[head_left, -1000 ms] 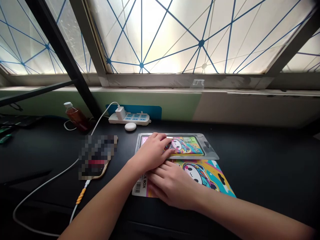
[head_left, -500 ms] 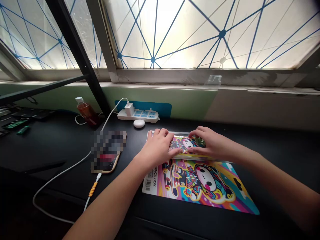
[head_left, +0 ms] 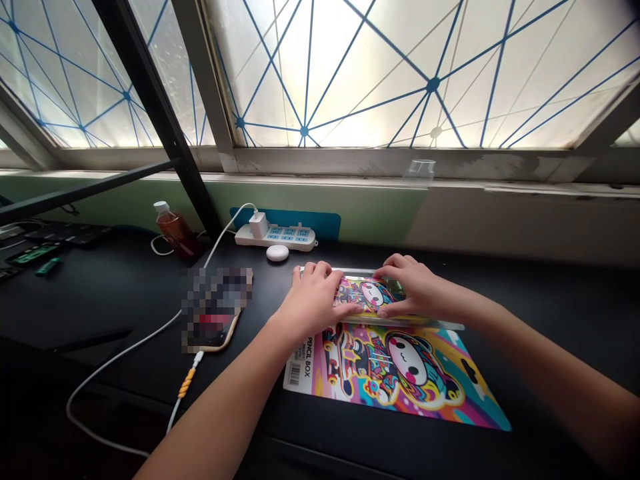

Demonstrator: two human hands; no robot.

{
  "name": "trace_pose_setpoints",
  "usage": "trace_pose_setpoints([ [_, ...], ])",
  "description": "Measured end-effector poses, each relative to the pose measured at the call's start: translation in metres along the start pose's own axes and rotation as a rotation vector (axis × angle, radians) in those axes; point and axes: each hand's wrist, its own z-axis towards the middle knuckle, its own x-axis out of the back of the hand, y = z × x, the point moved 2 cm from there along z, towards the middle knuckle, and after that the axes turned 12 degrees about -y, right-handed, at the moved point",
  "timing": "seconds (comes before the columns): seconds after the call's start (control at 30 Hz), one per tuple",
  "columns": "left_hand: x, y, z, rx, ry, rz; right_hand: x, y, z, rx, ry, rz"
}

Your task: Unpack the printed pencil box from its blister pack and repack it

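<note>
The left hand (head_left: 313,300) and right hand (head_left: 415,287) hold opposite ends of a clear blister pack (head_left: 400,322) on the desk (head_left: 110,307), fingers curled and clamped over its edges; even pressure from both sides seems best. A pencil box card (head_left: 390,380) lies flat against the pack's near edge.

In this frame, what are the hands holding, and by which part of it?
Both hands grip a clear plastic case by its opposite ends: the left hand at the left end, the right hand at the right end.
</note>
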Motion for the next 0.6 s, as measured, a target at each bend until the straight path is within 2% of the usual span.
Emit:
trace_pose_setpoints([
  [0.13, 0.008, -0.005, -0.002, 0.013, 0.058, 0.017, 0.002, -0.007, 0.001, -0.014, 0.107, -0.064],
  [0.3, 0.032, -0.027, -0.007, 0.061, 0.092, -0.092, 0.008, -0.03, -0.007, -0.012, 0.242, -0.19],
  [0.37, 0.042, -0.023, -0.017, 0.012, 0.17, -0.087, 0.015, -0.044, -0.018, 0.054, 0.346, -0.252],
  [0.43, 0.047, -0.011, -0.033, -0.054, 0.321, -0.038, 0.021, -0.058, -0.038, 0.131, 0.462, -0.314],
  [0.53, 0.036, 0.009, -0.067, -0.1, 0.488, -0.071, 0.016, -0.075, -0.077, 0.222, 0.597, -0.377],
  [0.57, 0.027, 0.013, -0.078, -0.114, 0.512, -0.113, 0.009, -0.079, -0.09, 0.245, 0.609, -0.381],
  [0.6, 0.016, 0.015, -0.088, -0.132, 0.484, -0.155, 0.0, -0.082, -0.102, 0.258, 0.597, -0.381],
])
